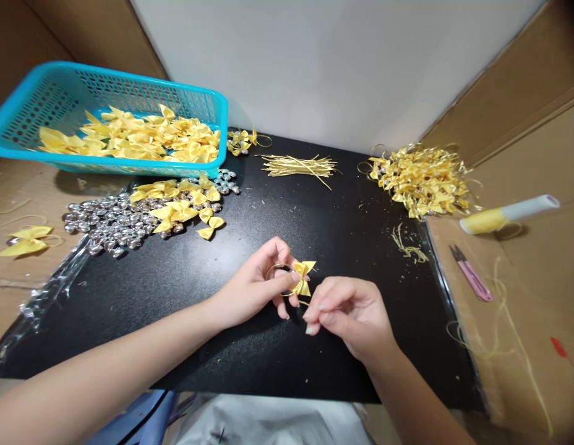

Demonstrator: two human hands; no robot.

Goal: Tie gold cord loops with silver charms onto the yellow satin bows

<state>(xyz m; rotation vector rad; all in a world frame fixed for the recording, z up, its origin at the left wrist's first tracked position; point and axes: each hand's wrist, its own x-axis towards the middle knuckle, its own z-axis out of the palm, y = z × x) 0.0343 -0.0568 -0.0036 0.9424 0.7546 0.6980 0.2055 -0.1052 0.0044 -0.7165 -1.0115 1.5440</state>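
Note:
My left hand (261, 281) pinches a small yellow ribbon bow (302, 276) with a thin gold thread loop above the black table mat (185, 290). My right hand (347, 312) is just right of the bow, fingers curled and pinched together on the thread's end below the bow. Both hands hover over the middle front of the mat.
A blue basket (41, 99) of yellow bows stands at the back left. Silver bells (111, 222) and loose bows (180, 207) lie left. Cut gold threads (299, 165) lie at the back, finished bows (424, 179) at the back right. A thread spool (505, 215) and pink snips (472, 278) rest on cardboard at right.

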